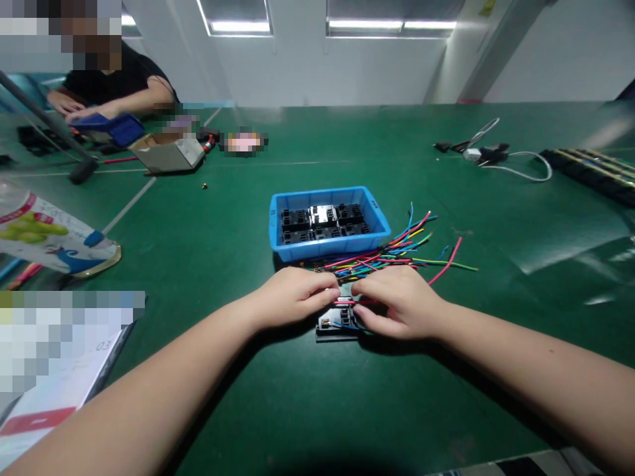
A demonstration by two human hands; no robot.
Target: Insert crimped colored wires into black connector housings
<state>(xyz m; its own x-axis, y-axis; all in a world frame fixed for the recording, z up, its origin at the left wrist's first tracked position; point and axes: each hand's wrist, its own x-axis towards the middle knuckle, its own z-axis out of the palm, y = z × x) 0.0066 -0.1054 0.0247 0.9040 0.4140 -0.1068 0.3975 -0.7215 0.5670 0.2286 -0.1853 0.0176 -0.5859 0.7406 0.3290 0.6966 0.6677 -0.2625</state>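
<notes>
A black plastic part [337, 334] with slots and a metal contact lies flat on the green table, partly covered by my hands. Across it runs a red wire [344, 302]. My left hand [300, 295] pinches the wire's left end with thumb and forefinger, right at the part. On the other side, my right hand [404, 303] is closed on the same wire, its thumb low against the part. A short blue wire [344, 325] leads from the metal contact toward my right thumb. My fingers hide the part's far side.
Just beyond my hands lies a bundle of coloured wires [397, 254], beside a blue bin [327, 249] of black parts. At left are a printed bottle [54, 231] and a booklet [94, 357]. A co-worker [133, 79] sits behind a white box [169, 155]; a cable [526, 165] lies far right.
</notes>
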